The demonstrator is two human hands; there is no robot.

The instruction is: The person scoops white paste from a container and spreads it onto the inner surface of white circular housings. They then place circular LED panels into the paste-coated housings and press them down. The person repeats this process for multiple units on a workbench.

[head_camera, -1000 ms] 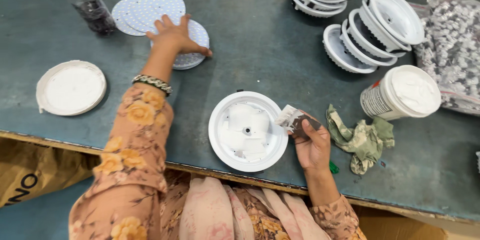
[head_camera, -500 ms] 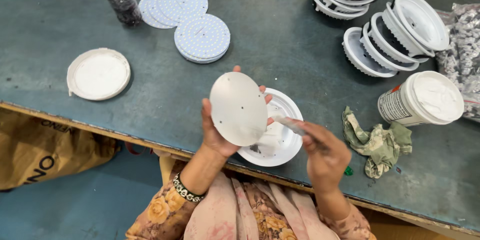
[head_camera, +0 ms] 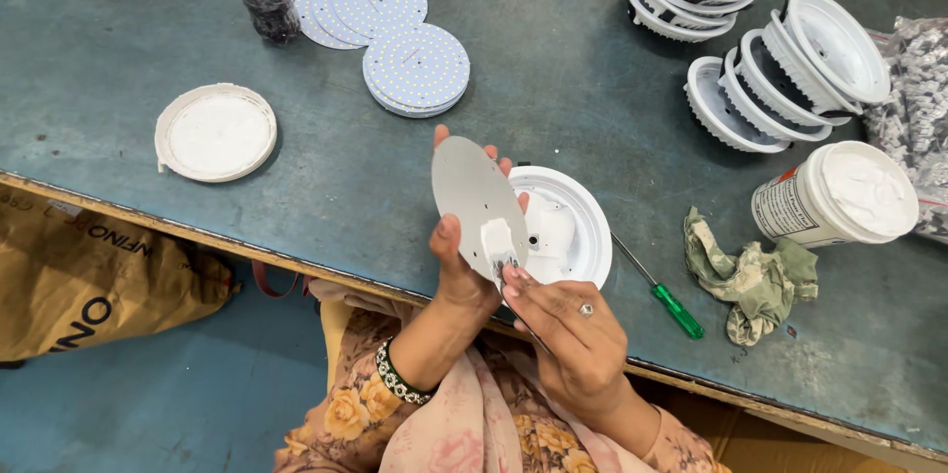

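Round white disc [head_camera: 474,198], tilted on edge, smeared with white paste.

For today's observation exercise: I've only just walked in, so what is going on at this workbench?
A person at a bench holds a round white disc upright in the left hand. The right hand presses a small white piece against the disc's face. Just behind them a white round housing lies on the bench, with a green-handled screwdriver beside it. Stacks of dotted round boards and more white housings sit further back.
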